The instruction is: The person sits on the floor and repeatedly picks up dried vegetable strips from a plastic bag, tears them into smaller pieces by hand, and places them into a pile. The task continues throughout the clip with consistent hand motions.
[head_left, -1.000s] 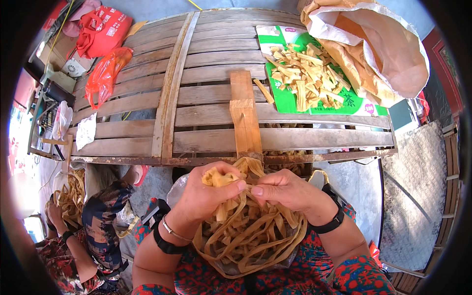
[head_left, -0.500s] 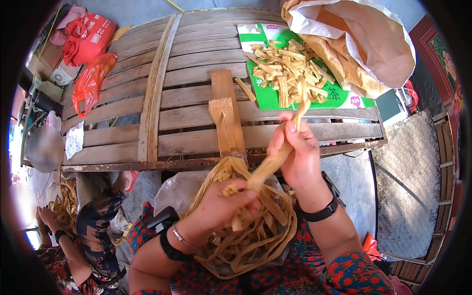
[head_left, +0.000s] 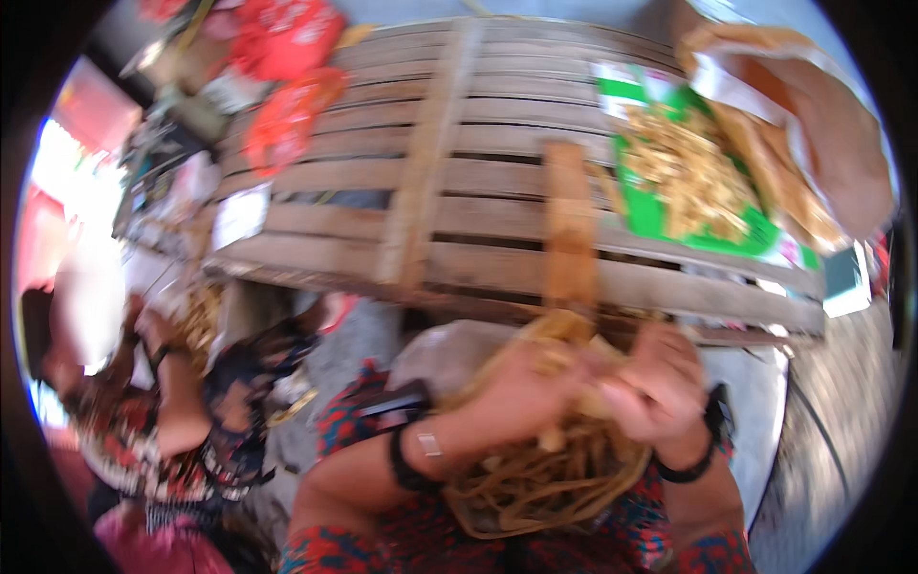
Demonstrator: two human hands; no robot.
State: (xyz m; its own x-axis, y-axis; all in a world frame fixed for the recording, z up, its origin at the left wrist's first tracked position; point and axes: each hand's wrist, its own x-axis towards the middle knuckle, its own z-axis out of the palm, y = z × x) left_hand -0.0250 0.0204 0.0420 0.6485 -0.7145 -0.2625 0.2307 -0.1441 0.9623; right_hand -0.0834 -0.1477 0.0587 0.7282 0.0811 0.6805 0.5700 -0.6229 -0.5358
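Observation:
My left hand (head_left: pixel 550 387) is closed around pale yellow dried strips, blurred by motion, over a plastic-lined pile of long yellowish strips (head_left: pixel 516 478) on my lap. My right hand (head_left: pixel 655 392) is closed just right of it, nearly touching; what its fingers grip is blurred and hidden. Beyond them, an upright wooden board (head_left: pixel 569 230) rises against the edge of the slatted table (head_left: pixel 335 177). On the table's right, short cut pieces (head_left: pixel 684 167) lie heaped on a green printed sheet (head_left: pixel 784 244), beside a large open brown paper sack (head_left: pixel 822 153).
Red bags (head_left: pixel 287 115) and a white paper (head_left: pixel 239 215) lie at the table's left end, near assorted clutter. A co-worker (head_left: pixel 182 402) sits at my left, hands at another pile of strips (head_left: pixel 201 320). A pale board (head_left: pixel 746 430) and floor are at right.
My right hand has come back down from above the lap pile, near the table edge, to beside my left hand. The view has turned, showing more of the co-worker.

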